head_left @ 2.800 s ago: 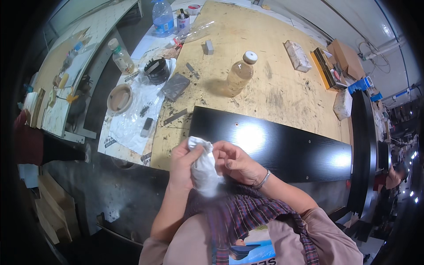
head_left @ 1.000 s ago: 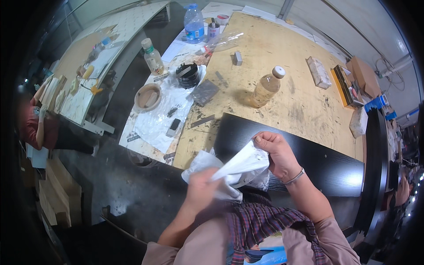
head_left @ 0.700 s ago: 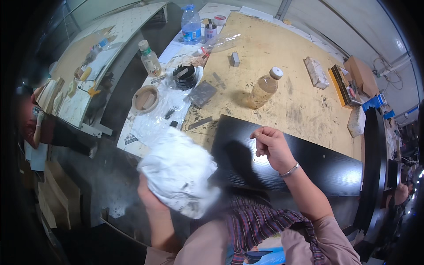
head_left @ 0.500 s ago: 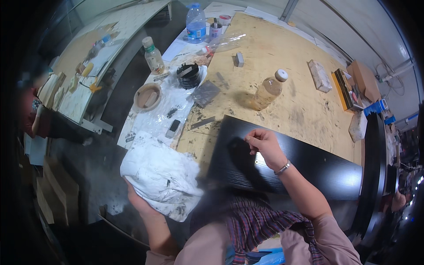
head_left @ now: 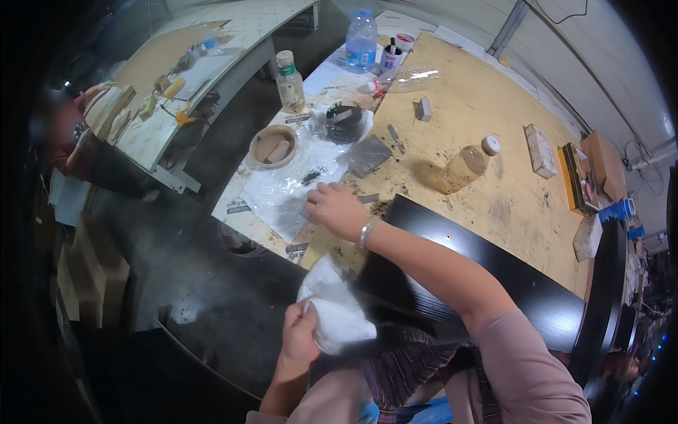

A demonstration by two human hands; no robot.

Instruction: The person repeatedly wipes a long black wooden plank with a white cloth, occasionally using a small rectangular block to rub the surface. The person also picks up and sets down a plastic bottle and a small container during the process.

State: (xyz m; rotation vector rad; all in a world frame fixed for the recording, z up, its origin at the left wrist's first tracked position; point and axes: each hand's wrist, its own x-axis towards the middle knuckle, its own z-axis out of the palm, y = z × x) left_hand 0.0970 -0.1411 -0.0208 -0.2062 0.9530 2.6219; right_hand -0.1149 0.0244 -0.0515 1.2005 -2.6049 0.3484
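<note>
My left hand [head_left: 300,336] grips a bunched white cloth [head_left: 332,311], which hangs off the table's near edge. Bent across my front, my right arm brings my right hand [head_left: 339,210] down onto the clear plastic sheet [head_left: 272,194]. Its fingers are curled and cover the spot where a small dark block lay; what they hold is hidden. Under that forearm lies a glossy black board [head_left: 487,272] at the table's front. Close to the right hand are a dark grey square sheet [head_left: 369,155], a black-stained tub [head_left: 344,132] and a round bowl [head_left: 256,150] with a scraper-like piece in it.
A bottle of yellowish liquid [head_left: 462,171] stands mid-table, near a small grey block [head_left: 424,110]. Bottles stand at the back left, including a clear blue-tinted one [head_left: 360,46]. At right are a white wrapped brick [head_left: 540,150] and an open box [head_left: 578,180]. Another person works at the left bench.
My right hand has swung left from above the black board to the plastic sheet, over the small dark block. The cloth in my left hand has moved right and bunched smaller. The view has shifted.
</note>
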